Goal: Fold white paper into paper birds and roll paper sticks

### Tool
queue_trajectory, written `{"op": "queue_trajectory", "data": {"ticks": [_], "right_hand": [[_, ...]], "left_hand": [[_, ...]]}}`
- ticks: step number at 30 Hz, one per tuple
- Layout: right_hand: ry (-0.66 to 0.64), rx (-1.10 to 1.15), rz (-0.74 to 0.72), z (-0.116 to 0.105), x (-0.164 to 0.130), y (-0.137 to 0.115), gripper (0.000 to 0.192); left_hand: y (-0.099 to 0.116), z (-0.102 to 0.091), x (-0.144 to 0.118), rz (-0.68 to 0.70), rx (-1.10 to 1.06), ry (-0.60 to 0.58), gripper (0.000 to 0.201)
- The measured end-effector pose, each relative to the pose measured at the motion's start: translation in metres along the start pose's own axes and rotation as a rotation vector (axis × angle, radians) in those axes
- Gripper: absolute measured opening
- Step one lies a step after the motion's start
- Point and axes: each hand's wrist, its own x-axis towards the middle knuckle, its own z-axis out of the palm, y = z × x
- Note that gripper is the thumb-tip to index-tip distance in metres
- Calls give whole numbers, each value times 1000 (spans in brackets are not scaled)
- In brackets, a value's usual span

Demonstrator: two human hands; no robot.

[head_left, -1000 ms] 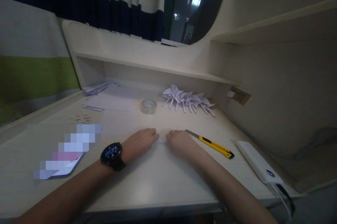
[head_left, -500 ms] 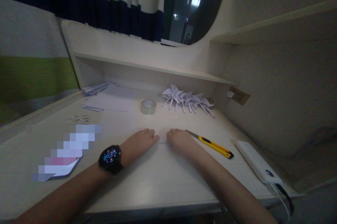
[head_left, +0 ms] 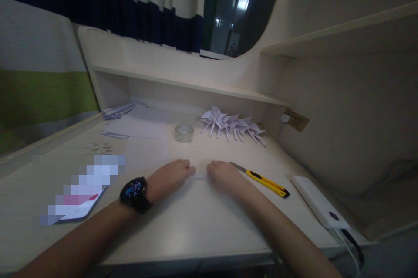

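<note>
A thin white strip of paper [head_left: 200, 177] lies on the desk between my two hands, mostly covered by them. My left hand [head_left: 171, 177], with a black watch [head_left: 134, 194] on its wrist, has its fingers curled over the strip's left end. The fingers of my right hand [head_left: 224, 175] are bent together on the other end. Just right of that hand rests a yellow box cutter [head_left: 266, 182] with its blade out. A roll of clear tape [head_left: 183, 133] stands beyond my hands, and folded paper pinwheels [head_left: 225, 122] sit behind it to the right.
At the left lie white paper sheets [head_left: 140, 124], folded paper strips [head_left: 119, 110], small white paper bits [head_left: 99, 147] and a phone [head_left: 86, 201], partly blurred out. A white power bank [head_left: 318, 199] with cables is at the right, below a wall socket [head_left: 296, 120].
My left hand has slid slightly left, so the gap between the hands is a little wider and more of the strip shows. The right hand has hardly moved.
</note>
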Motion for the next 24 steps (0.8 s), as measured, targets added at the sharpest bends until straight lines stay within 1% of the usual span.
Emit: {"op": "queue_trajectory", "data": {"ticks": [3, 7, 10, 13, 16, 19, 21, 24], "right_hand": [[12, 23, 7, 1, 0, 3, 22], [8, 95, 3, 0, 0, 10, 21], [23, 184, -9, -2, -2, 14, 20], [36, 287, -14, -2, -4, 17, 21], [34, 366, -19, 2, -3, 20, 22], [48, 435, -41, 9, -1, 24, 25], [61, 455, -60, 14, 1, 27, 26], [93, 450, -74, 19, 1, 29, 25]], "left_hand": [[-3, -5, -1, 14, -41, 0, 16], [-8, -5, -2, 29, -88, -8, 18], [-11, -3, -4, 33, -134, -26, 20], [-12, -1, -6, 65, -145, -2, 22], [-13, -2, -8, 77, -163, 27, 24], [-13, -6, -8, 72, -244, 4, 24], [-13, -10, -6, 65, -289, -11, 23], [-13, -13, -4, 65, -338, 12, 21]]}}
